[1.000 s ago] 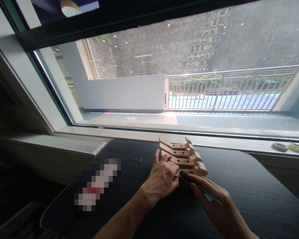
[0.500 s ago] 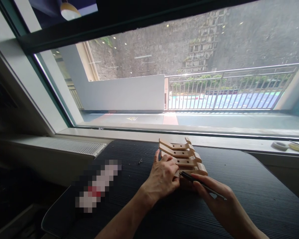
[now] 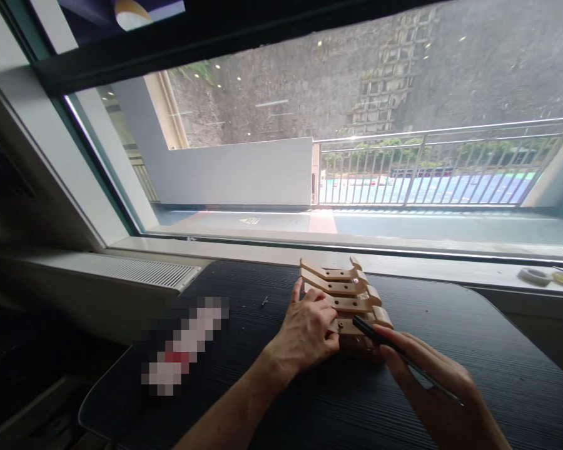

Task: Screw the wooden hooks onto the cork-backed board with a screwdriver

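A light wooden rack [image 3: 351,304] of several bent slats with dark screw holes stands on the dark table. My left hand [image 3: 307,322] is closed over its left side, fingers across the slats and thumb near the front slat. Between the fingers of my right hand [image 3: 425,369] is a slim pen-like tool [image 3: 368,329] with a black front part and a greyish rear end. Its black tip is over the front slat, just right of a dark hole; whether it touches the wood I cannot tell. A small screw-like piece [image 3: 264,301] lies left of the rack.
The dark table [image 3: 455,325] has a rounded edge and reaches the windowsill [image 3: 244,251]. A blurred-out pale and red item [image 3: 187,350] lies on its left side. Tape rolls [image 3: 535,276] rest on the sill at right. A vented radiator cover [image 3: 145,270] is at left.
My right hand has drawn the pen-like tool back to the right, uncovering a hole in the front slat. My left hand has stayed on the rack.
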Demonstrator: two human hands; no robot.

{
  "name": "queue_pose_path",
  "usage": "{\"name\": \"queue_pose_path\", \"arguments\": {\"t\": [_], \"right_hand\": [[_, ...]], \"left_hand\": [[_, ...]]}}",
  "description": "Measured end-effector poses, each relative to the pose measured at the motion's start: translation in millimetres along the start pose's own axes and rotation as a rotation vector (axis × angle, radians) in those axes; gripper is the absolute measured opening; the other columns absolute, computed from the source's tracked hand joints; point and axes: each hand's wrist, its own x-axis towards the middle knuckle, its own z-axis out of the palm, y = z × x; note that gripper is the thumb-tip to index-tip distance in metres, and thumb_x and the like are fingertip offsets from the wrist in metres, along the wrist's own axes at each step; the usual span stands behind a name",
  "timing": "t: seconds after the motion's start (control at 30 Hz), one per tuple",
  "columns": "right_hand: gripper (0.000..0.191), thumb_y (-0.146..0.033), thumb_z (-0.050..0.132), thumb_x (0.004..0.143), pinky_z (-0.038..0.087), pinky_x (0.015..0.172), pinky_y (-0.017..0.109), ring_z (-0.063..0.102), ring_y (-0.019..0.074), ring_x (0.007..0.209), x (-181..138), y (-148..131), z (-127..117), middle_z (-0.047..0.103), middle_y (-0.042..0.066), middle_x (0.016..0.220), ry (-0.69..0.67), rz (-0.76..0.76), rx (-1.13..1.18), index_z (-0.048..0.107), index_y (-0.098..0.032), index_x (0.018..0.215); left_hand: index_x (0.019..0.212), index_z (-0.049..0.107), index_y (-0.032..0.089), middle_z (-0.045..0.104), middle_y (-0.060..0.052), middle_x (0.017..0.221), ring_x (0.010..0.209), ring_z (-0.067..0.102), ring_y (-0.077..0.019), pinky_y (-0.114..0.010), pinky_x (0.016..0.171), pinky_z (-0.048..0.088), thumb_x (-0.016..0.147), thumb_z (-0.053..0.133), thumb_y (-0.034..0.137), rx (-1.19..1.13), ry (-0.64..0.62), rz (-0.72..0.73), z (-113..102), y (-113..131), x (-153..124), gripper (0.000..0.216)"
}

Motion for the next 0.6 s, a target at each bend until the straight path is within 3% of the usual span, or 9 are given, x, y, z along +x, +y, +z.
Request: {"name": "queue_pose_path", "arguments": {"t": [0.2, 0.4, 0.53, 0.6], "right_hand": [[0.027, -0.022, 0.054, 0.085, 0.054, 0.08, 0.028, 0.066, 0.0197, 0.093, 1.9, 6.1, 8.2, 0.069, 0.005, 0.104, -0.11, 0.057, 0.047, 0.062, -0.021, 0.111], [0.028, -0.024, 0.056, 0.083, 0.053, 0.083, 0.029, 0.065, 0.021, 0.094, 3.2, 1.8, -0.8, 0.069, 0.006, 0.106, 0.006, 0.09, 0.035, 0.064, -0.022, 0.109], [0.03, -0.025, 0.051, 0.086, 0.053, 0.084, 0.03, 0.064, 0.0212, 0.097, 8.4, -1.1, 4.7, 0.068, 0.007, 0.109, -0.195, 0.094, 0.12, 0.063, -0.021, 0.113], [0.03, -0.025, 0.052, 0.085, 0.053, 0.084, 0.031, 0.064, 0.0216, 0.097, 15.1, -4.2, 0.8, 0.068, 0.007, 0.109, -0.216, 0.084, 0.125, 0.063, -0.021, 0.113]], "left_hand": [[0.081, 0.063, 0.022, 0.066, 0.0, 0.09, 0.111, 0.048, -0.0197, -0.044, 0.114, 0.004, 0.073, 0.059, 0.027, -0.008, -0.002, 0.011, 1.2, -1.4, -0.3, 0.01], [0.078, 0.063, 0.022, 0.066, -0.001, 0.089, 0.111, 0.047, -0.0199, -0.043, 0.114, 0.005, 0.074, 0.059, 0.026, -0.012, 0.005, 0.018, 0.2, -1.4, -0.3, 0.007], [0.079, 0.063, 0.022, 0.066, 0.0, 0.089, 0.11, 0.047, -0.02, -0.045, 0.114, 0.002, 0.074, 0.059, 0.026, -0.03, 0.012, 0.023, 0.8, -1.9, 0.5, 0.008], [0.08, 0.063, 0.022, 0.066, 0.0, 0.09, 0.11, 0.048, -0.0201, -0.044, 0.114, 0.002, 0.073, 0.059, 0.026, -0.029, 0.018, 0.011, 2.1, -2.0, 0.5, 0.008]]}}
